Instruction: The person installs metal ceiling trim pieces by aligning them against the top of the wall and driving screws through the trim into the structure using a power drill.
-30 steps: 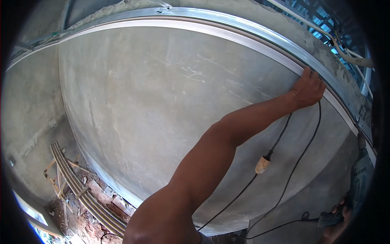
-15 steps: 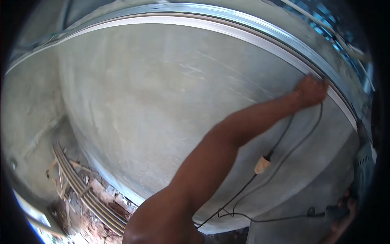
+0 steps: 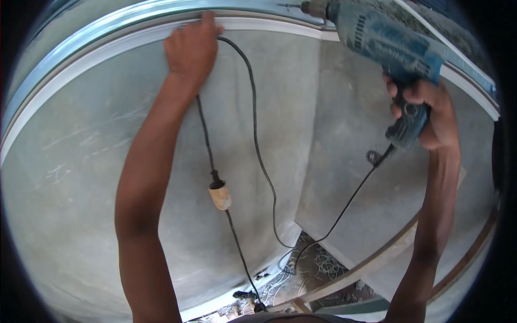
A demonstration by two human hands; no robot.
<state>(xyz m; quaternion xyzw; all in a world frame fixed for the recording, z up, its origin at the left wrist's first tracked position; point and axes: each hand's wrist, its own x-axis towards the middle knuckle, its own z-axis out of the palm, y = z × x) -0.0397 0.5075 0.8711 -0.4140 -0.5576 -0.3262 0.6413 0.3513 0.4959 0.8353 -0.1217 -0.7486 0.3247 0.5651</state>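
A teal power drill (image 3: 390,46) is held up at the upper right, and my right hand (image 3: 433,110) is wrapped around its dark handle. Its thin bit (image 3: 288,5) points left, close to the bright metal channel (image 3: 242,6) along the wall. My left hand (image 3: 193,49) is closed up against the white trim (image 3: 140,39) under that channel, its index finger raised to the channel's edge. A black power cord (image 3: 252,81) loops from this hand, with two strands hanging below it. On one strand hangs a pale cylindrical cord connector (image 3: 219,195).
Grey plastered walls (image 3: 280,134) meet at a corner right of centre. Below lie tangled thin wires (image 3: 328,265) and rubble. A wooden beam (image 3: 371,261) crosses the lower right. The drill's cord droops down toward the corner.
The view has swung to the right, bringing the drill from the right edge into full view. My right hand now holds it raised near the channel. My left hand still grips the cord at the trim.
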